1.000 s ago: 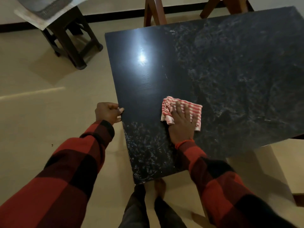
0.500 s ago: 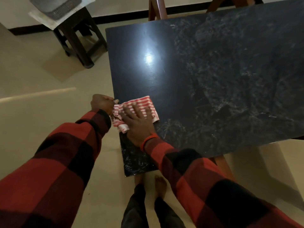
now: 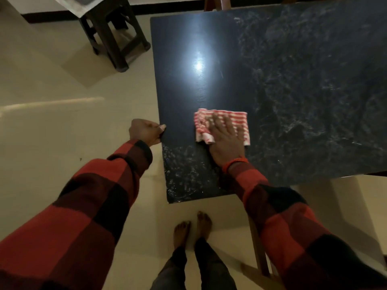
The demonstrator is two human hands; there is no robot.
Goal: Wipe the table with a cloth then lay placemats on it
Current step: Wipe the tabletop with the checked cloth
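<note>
A dark, glossy table (image 3: 293, 84) fills the upper right, streaked with pale smears on its right half and near corner. A red-and-white striped cloth (image 3: 236, 120) lies folded on the table near its left edge. My right hand (image 3: 225, 141) presses flat on the cloth with fingers spread. My left hand (image 3: 146, 131) grips the table's left edge, fingers curled round it and thumb on top. No placemats are in view.
A dark wooden stool (image 3: 111, 32) with a pale sheet on top stands on the floor at the upper left. Wooden chair legs (image 3: 213, 3) show behind the table's far edge. My bare feet (image 3: 192, 227) stand by the near corner on beige floor.
My right hand swept the cloth left to the table's edge beside my left hand, then back right to where it lies now. My left hand kept its grip on the edge.
</note>
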